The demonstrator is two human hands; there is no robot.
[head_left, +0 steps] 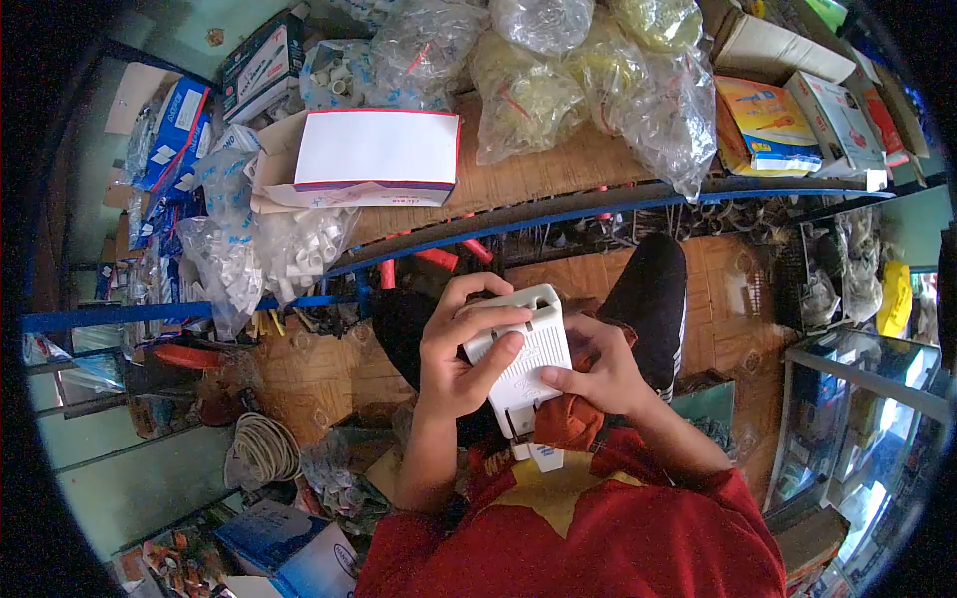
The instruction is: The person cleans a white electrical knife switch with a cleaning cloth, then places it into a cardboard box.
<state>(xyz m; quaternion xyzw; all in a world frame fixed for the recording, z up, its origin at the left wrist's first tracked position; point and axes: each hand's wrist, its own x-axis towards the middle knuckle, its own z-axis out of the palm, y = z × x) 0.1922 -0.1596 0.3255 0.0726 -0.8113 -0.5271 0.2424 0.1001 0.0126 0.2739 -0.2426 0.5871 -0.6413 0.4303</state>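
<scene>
In the middle of the head view, a white plastic casing point(530, 349) with a ribbed face and raised lettering is held upright in front of my chest. My left hand point(461, 354) is closed around its left side, thumb on the ribbed face and fingers reaching toward the dark opening at its top end. On the other side my right hand point(606, 367) grips the casing, its thumb pressed on the lower face and its other fingers partly hidden behind. A rust-brown cloth point(568, 423) bunches under my right hand, against the casing. A small white tag point(546, 457) shows below the casing.
A wooden shelf point(399, 221) with a blue metal edge runs ahead, bearing a white-topped carton point(379, 148), plastic bags point(523, 95) and a yellow-blue box point(768, 125). A glass case point(867, 429) stands right. Coiled cable point(264, 450) and a blue box point(284, 543) lie left.
</scene>
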